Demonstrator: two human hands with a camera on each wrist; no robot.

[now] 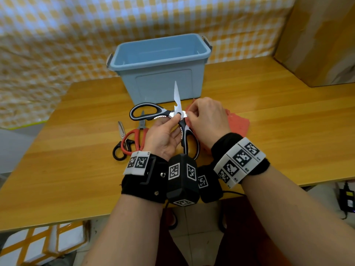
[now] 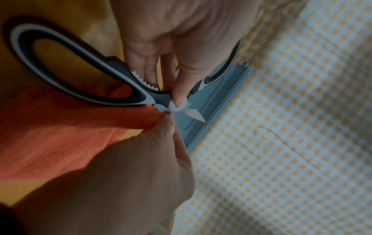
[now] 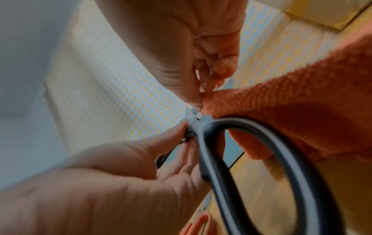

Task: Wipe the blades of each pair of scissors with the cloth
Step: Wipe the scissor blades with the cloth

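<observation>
The black-and-white kitchen scissors point(image 1: 178, 120) are held spread wide above the middle of the desk point(image 1: 269, 135), one blade pointing to 12 o'clock against the blue bin point(image 1: 159, 73). The left hand point(image 1: 163, 137) pinches them at the pivot, thumb on top and fingers underneath. The right hand point(image 1: 207, 120) has its fingers curled, pinching a fold of the orange cloth point(image 1: 238, 121) against the steel just at 3 o'clock of the pivot. The rest of the cloth trails onto the desk at 3 o'clock.

I judge these scissors stiff and fairly heavy, with slick steel and a keen, partly serrated edge. The pivot or the rubbery handle loops look like the safest places to hold, with the cloth folded over the spine and drawn toward the tip. The cloth is soft and limp, so it will need bunching to press firmly.

The second blade is hidden behind the right hand and cloth. Two other pairs lie at 9 o'clock: red-handled scissors point(image 1: 134, 135) and black-handled scissors point(image 1: 121, 148), overlapping, partly covered by the left wrist. Both wrist views are blurred, so the exact contact point is hard to make out.
</observation>
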